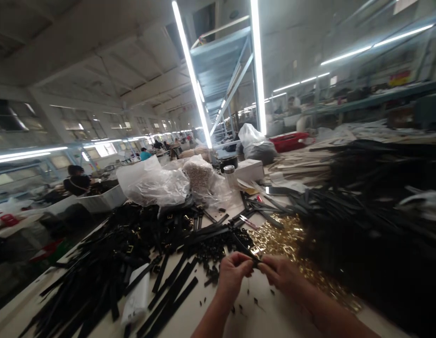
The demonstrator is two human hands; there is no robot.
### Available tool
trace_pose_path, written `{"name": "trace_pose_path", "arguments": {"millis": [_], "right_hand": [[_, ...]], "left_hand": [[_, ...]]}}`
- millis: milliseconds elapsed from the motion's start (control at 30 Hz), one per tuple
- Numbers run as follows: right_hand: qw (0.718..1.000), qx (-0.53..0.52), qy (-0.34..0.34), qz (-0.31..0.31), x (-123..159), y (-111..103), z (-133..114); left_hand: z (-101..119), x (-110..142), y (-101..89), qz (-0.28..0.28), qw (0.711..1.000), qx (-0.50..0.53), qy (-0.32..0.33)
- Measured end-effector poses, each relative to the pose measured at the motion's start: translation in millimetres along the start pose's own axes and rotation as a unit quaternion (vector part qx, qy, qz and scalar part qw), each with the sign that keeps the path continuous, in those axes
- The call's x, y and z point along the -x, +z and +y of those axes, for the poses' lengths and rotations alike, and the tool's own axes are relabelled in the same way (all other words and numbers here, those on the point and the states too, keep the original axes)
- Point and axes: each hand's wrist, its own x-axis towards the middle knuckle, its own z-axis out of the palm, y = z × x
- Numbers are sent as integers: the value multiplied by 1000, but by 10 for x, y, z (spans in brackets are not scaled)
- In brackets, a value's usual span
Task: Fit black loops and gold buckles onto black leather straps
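My left hand (235, 272) and my right hand (282, 273) meet over the front of the table, fingers pinched together. Between them is a dark strap (243, 245), one end of which runs up and away from the fingertips. What else the fingers may hold is too small to make out. Just beyond the left hand lies a heap of small black loops (213, 249). A spread of shiny gold buckles (281, 237) begins beside the right hand and reaches down past its forearm. Small dark scraps (255, 300) dot the pale tabletop (249, 324) below the hands.
Black straps with buckles (129, 234) pile up at left, near a white box-like object (136, 295). Clear plastic bags (158, 180), a lidded jar (229, 176) and a white carton (249, 170) stand behind. A dark heap (373, 244) fills the right. People work farther off.
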Motion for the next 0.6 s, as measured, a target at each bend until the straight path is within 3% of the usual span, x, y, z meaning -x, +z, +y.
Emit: {"name": "trace_pose_path", "arguments": {"millis": [133,267,400,600], "right_hand": [[999,13,15,38,13,-39,-80],[999,11,18,23,26,-69,-157],[998,-36,42,5,37,-86,-238],[986,-145,79,-12,15,-46,-232]], "left_hand": [[18,37,-38,-9,1000,-16,16],[-31,9,-99,-15,1000,-27,6],[-51,3,-106,-6,1000,-20,5],[-14,56,-37,12,995,-79,63]]}}
